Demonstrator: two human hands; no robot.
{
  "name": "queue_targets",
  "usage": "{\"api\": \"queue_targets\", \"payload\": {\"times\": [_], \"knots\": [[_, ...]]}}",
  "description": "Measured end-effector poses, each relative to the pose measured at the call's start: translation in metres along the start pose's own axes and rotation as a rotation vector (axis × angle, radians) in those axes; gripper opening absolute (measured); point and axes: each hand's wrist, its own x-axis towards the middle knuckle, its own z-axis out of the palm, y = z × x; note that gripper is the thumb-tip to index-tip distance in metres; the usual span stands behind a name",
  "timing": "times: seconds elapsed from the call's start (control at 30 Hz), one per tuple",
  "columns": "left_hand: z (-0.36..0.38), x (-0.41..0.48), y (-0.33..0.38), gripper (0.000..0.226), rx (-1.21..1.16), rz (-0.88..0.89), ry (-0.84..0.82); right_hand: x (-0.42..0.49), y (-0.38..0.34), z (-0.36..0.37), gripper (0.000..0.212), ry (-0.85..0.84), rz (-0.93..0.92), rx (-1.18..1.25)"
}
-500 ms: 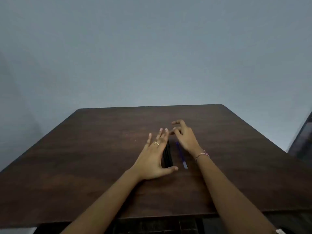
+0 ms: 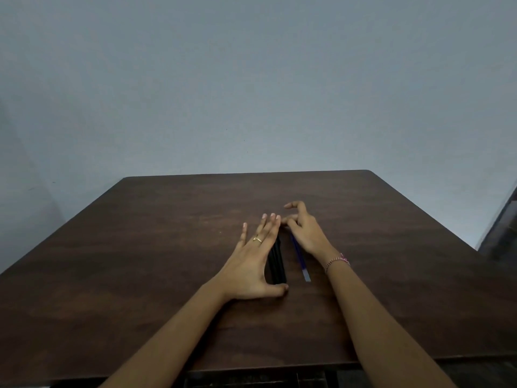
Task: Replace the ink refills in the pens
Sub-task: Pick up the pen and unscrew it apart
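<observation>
A bunch of black pens [image 2: 276,261] lies side by side in the middle of the dark wooden table [image 2: 156,247]. My left hand [image 2: 253,261] lies flat against their left side, fingers stretched along them and thumb curled round their near end. A thin blue ink refill [image 2: 300,259] lies just right of the pens, its far end hidden under my right hand [image 2: 303,229]. That hand hovers with bent, spread fingers over the far ends of the pens and the refill; what its fingertips touch is hidden.
A plain grey wall stands behind the table's far edge. A dark object [image 2: 500,228] shows at the right border of the view. The table's near edge runs under my forearms.
Both hands stay almost where they were. My right hand's fingers have lifted and spread a little; the pens and refill have not moved.
</observation>
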Motion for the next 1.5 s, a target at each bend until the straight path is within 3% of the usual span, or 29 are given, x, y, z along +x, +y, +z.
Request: {"api": "queue_targets", "payload": {"times": [0.5, 0.73, 1.07, 1.2, 1.37, 1.5], "knots": [[0.0, 0.001, 0.0, 0.12, -0.043, -0.019, 0.036, 0.0, -0.001, 0.0, 0.025, 0.002, 0.001, -0.013], [-0.002, -0.001, 0.001, 0.121, -0.016, -0.024, 0.101, -0.002, -0.006, 0.0, 0.02, 0.083, -0.07, 0.006], [-0.002, -0.001, -0.002, 0.117, -0.029, -0.047, 0.186, 0.001, -0.015, 0.003, 0.062, 0.139, -0.105, 0.236], [-0.001, -0.001, -0.001, 0.118, -0.033, -0.032, 0.192, 0.001, -0.016, 0.004, 0.062, 0.144, -0.116, 0.334], [-0.008, 0.002, 0.0, 0.131, -0.252, -0.035, 0.25, 0.002, -0.019, -0.001, 0.056, 0.215, -0.13, 0.44], [-0.014, 0.017, 0.004, 0.093, -0.538, -0.244, 0.401, 0.003, -0.022, -0.003, 0.054, 0.233, -0.157, 0.5]]}}
